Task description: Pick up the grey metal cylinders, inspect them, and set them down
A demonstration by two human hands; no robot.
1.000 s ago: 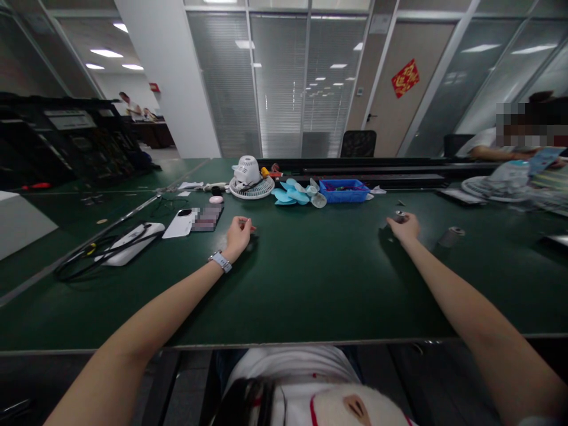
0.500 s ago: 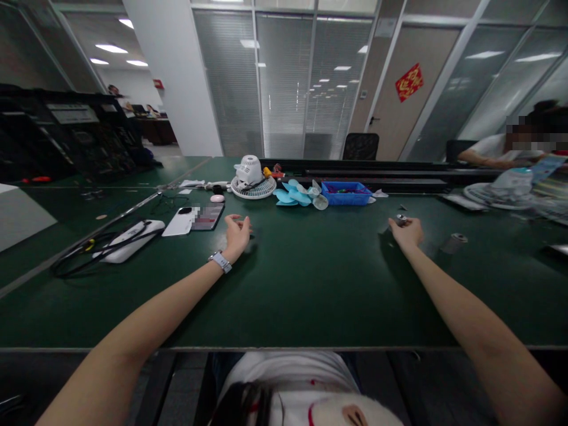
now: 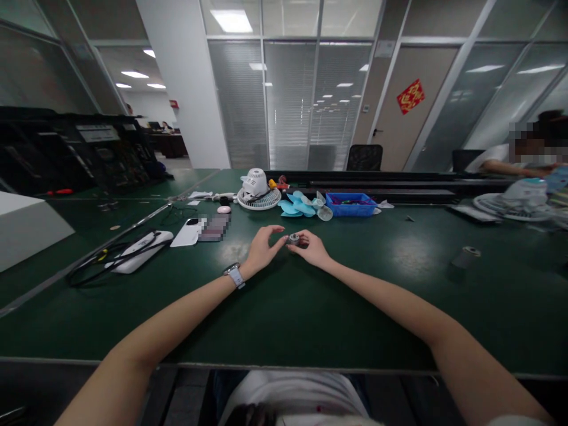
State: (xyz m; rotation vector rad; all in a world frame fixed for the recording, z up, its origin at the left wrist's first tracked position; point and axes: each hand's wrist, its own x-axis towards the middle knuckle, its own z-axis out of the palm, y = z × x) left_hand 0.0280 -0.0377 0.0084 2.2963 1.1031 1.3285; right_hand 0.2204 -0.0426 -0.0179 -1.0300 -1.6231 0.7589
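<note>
A small grey cylindrical part [image 3: 293, 239] is held just above the green table [image 3: 310, 296] in the middle. My right hand [image 3: 313, 248] pinches it from the right side. Fingers of my left hand [image 3: 261, 248] curl in and touch the same part from the left; that wrist wears a watch [image 3: 234, 276]. Both hands meet in front of the white fan housing [image 3: 258, 189] and the light blue fan blades [image 3: 297, 205].
A blue tray [image 3: 350, 205] stands behind the hands. A white phone [image 3: 188, 232] and a white device with black cables [image 3: 128, 253] lie to the left. A grey cylinder [image 3: 465, 257] sits at the right. Another person [image 3: 528, 155] works at the far right.
My right hand carried the small grey part leftward to the table's middle. My left hand shifted right to meet it. The view tilted up a little.
</note>
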